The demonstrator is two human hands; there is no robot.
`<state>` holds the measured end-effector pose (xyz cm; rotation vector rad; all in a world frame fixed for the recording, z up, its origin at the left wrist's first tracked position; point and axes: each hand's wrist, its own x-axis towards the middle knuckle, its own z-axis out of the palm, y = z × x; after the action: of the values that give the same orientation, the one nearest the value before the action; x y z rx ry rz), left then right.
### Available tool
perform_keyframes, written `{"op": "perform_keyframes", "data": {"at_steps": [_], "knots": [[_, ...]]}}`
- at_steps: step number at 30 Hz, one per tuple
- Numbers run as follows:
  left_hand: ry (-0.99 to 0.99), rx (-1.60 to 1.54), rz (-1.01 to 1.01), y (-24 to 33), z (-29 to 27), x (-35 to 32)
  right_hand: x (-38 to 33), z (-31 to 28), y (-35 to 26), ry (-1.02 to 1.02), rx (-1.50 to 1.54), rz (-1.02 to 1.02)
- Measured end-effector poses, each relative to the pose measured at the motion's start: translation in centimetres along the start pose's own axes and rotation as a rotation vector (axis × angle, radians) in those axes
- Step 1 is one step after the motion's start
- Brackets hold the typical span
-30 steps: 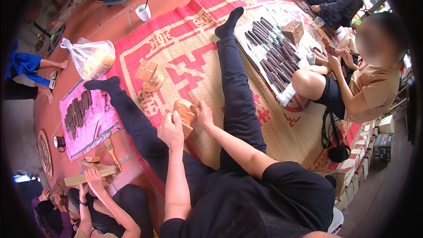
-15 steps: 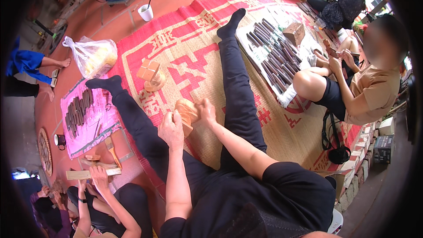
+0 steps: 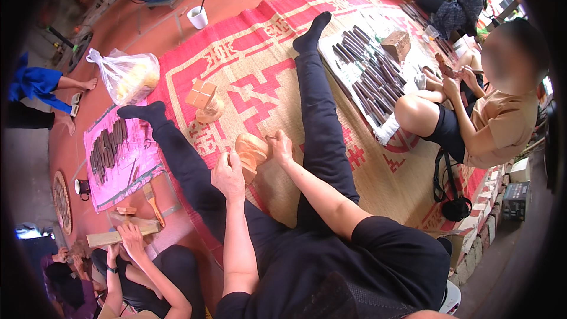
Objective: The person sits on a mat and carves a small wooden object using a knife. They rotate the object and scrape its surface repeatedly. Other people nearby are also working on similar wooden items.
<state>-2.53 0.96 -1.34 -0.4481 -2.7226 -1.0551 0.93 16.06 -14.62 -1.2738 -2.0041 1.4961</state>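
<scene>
Between my legs, above the woven mat, is a pale orange carved wooden block [image 3: 251, 144] with a rounded top and a flatter lower part. My left hand [image 3: 228, 176] is closed on its near left side, thumb up, and hides part of it. Just right of the block, my right hand [image 3: 281, 147] is closed with a slim dark tool showing at the fingertips; most of that tool is hidden in the fist. A small gap shows between the right hand and the wood. Beyond them, a squared wooden block [image 3: 201, 93] leans against a rounded wooden piece [image 3: 210, 110] on the mat.
Many dark-handled tools [image 3: 372, 71] lie on a white cloth at right, with a brown block [image 3: 396, 45]; more lie on a pink cloth [image 3: 137, 152] at left. A plastic bag [image 3: 131, 77] and white cup [image 3: 197, 18] stand beyond. People sit right and lower left.
My right hand has drawn slightly right, off the wooden block, so a gap and the slim dark tool now show. The left hand keeps its grip. The view has shifted a little.
</scene>
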Motion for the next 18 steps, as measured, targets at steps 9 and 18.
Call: {"op": "perform_keyframes", "data": {"at_steps": [9, 18], "knots": [[-0.011, -0.024, -0.117, -0.6, -0.3, 0.3, -3.0, 0.4, 0.0, -0.108, 0.104, -0.159], [0.046, -0.065, -0.164, -2.0, -0.2, 0.1, -2.0, -0.2, -1.0, -0.129, 0.167, -0.097]]}}
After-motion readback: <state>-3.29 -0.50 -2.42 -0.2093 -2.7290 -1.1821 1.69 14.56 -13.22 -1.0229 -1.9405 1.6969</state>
